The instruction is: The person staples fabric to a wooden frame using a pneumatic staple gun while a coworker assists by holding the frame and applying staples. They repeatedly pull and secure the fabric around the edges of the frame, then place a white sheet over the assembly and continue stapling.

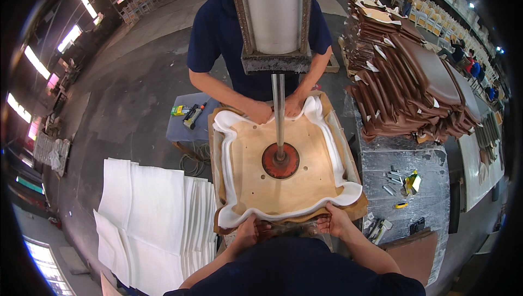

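The plywood panel [248,157] is smooth, flat and roughly square, with small holes; 1 edge faces the wearer. Soft white padding [297,211] curls up around its rim, above a brown sheet [357,209]. The panel lies beneath the round red press foot [272,169]. Left hand [246,233]: fingers bent at the near edge, left of middle. Right hand [339,222]: likewise, toward the right corner. Pinching cannot be confirmed. A co-worker's 2 hands [261,112] occupy the far edge; side edges are open.

No text, label or number legible. Any print on green-and-yellow box [178,110], between 9 and 10 o'clock, and yellow packet [413,183], between 3 and 4 o'clock: too small to read
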`<state>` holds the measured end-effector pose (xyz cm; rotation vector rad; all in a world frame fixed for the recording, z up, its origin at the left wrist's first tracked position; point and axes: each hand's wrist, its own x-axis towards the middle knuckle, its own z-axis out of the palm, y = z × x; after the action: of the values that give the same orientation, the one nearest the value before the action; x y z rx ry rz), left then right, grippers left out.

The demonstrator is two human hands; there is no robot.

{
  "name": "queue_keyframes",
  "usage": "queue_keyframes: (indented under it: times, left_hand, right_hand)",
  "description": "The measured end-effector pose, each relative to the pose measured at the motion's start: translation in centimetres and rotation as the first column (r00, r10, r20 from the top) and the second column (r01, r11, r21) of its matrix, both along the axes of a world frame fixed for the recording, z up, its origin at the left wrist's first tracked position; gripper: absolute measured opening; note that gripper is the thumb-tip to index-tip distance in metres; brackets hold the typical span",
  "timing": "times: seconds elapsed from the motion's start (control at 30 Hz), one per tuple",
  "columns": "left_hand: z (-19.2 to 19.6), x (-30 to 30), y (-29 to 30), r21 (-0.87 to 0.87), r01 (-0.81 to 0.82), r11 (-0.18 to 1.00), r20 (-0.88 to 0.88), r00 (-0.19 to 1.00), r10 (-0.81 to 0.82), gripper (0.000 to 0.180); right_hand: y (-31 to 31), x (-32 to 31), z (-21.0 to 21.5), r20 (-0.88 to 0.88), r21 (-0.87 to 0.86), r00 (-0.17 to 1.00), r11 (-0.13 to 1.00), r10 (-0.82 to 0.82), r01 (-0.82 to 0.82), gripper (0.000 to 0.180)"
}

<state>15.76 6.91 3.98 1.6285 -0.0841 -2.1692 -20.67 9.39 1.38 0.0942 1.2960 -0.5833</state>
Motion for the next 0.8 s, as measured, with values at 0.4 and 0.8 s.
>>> queue_keyframes:
  times: [0.4, 0.8]
  left_hand:
    - [5.9, 4.1, -0.7, -0.653, 0.343, 0.675, 0.484, 0.875, 0.024, 0.030]
    - [1.1, -0.1, -13.1, -0.140, 0.761, 0.633, 0.983, 0.032, 0.179, 0.101]
  right_hand:
    - [1.9, -4.5, 7.7, -0.339, -0.306, 0.875, 0.839, 0.346, -0.451, 0.035]
    - [-13.1, -8.1, 4.2, -0.993, 0.089, -0.010, 0.675, 0.120, -0.732, 0.100]
